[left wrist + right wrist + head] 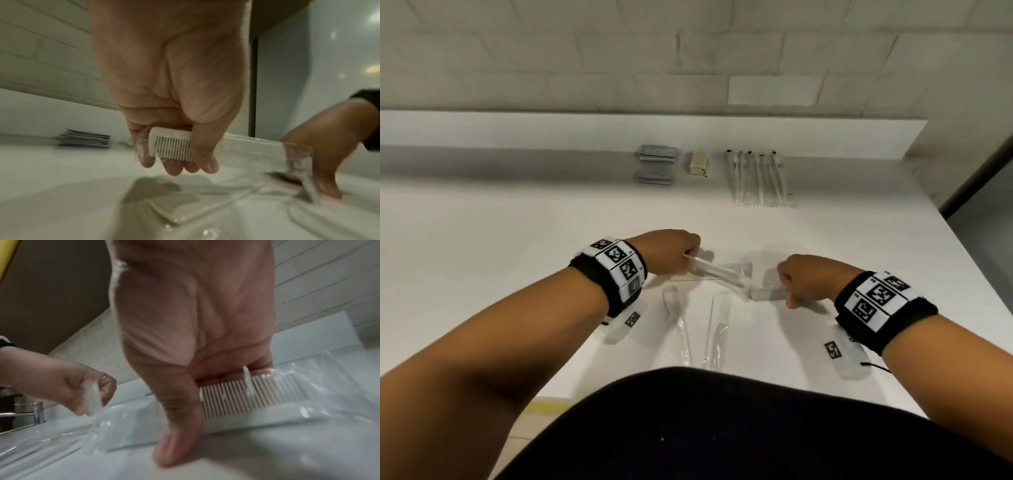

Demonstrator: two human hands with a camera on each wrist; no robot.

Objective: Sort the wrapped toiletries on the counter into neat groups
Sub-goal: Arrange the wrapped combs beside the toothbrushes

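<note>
Left hand (174,100) gripping one wrapped comb (172,144) lifted just above the white surface (500,240); right hand (191,331) pinching a second comb (255,395) lying on it. Sorted along the back: grey sachets (655,157), beige packets (699,164), wrapped toothbrushes (760,178). More clear wrappers (717,329) near the front edge.

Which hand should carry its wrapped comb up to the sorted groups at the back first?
Probably the left hand: it pinches a wrapped comb already lifted off the counter. The right hand holds its own comb low against the counter.
</note>
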